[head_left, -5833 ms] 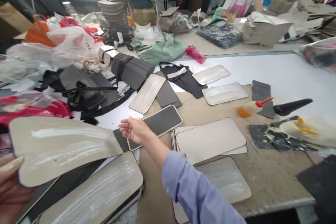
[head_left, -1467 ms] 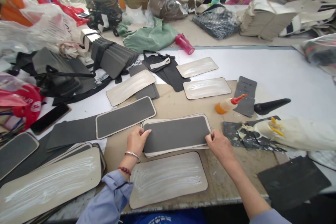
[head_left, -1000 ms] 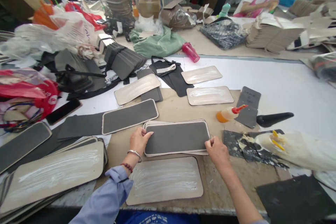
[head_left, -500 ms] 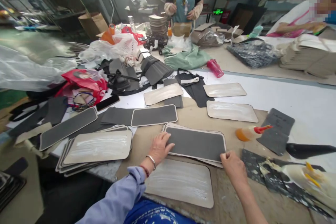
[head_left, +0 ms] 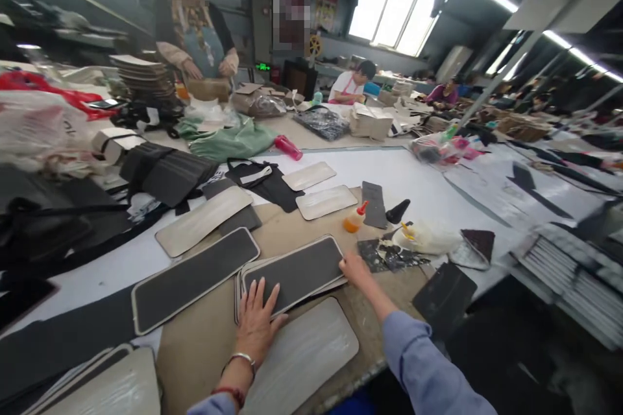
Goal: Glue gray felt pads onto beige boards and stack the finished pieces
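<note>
A dark grey rounded panel with a pale border [head_left: 296,272] tops a small stack in front of me. My left hand [head_left: 257,318] lies on its left end, fingers spread flat. At the panel's right end, my right hand [head_left: 355,269] is closed, thumb and fingers pinching the edge. Nearer to me lies a beige panel [head_left: 306,356] with whitish, shiny streaks, partly behind my left hand. Another grey panel [head_left: 195,279] rests to the left of the stack. Beyond my right hand stands a squeeze bottle [head_left: 354,219] with orange liquid and a red nozzle.
Streaked beige panels [head_left: 326,201] lie farther back, and more are stacked at the lower left [head_left: 121,389]. A pale glue-smeared container [head_left: 428,238] sits to the right. A pink bottle [head_left: 288,147] and green cloth [head_left: 228,139] lie behind. A co-worker [head_left: 199,32] stands across the table.
My view has swung to the right, bringing in more of the room. Both hands stay at the stack; my left hand now lies flatter, with its fingers spread on the top panel.
</note>
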`<control>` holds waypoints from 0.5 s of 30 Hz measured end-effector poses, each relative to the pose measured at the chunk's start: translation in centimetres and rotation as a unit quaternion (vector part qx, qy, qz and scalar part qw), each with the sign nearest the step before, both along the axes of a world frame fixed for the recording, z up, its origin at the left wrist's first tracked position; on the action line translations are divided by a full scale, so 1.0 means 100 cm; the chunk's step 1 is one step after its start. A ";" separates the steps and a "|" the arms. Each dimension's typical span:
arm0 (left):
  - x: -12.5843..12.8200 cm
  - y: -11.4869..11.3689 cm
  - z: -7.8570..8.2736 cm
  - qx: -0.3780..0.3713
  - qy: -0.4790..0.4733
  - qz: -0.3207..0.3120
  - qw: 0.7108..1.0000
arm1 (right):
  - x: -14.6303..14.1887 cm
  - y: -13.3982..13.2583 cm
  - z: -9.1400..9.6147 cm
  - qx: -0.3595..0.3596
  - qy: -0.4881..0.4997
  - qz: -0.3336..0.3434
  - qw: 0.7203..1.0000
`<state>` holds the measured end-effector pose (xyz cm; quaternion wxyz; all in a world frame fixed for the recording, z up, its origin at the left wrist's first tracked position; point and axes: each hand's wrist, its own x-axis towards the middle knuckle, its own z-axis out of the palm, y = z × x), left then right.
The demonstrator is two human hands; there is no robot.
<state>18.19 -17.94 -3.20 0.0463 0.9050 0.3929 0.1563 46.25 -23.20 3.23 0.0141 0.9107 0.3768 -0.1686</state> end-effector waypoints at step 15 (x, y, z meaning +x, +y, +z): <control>-0.002 0.001 -0.007 0.031 -0.033 -0.005 0.999 | 0.001 0.004 -0.004 0.001 0.004 -0.001 1.000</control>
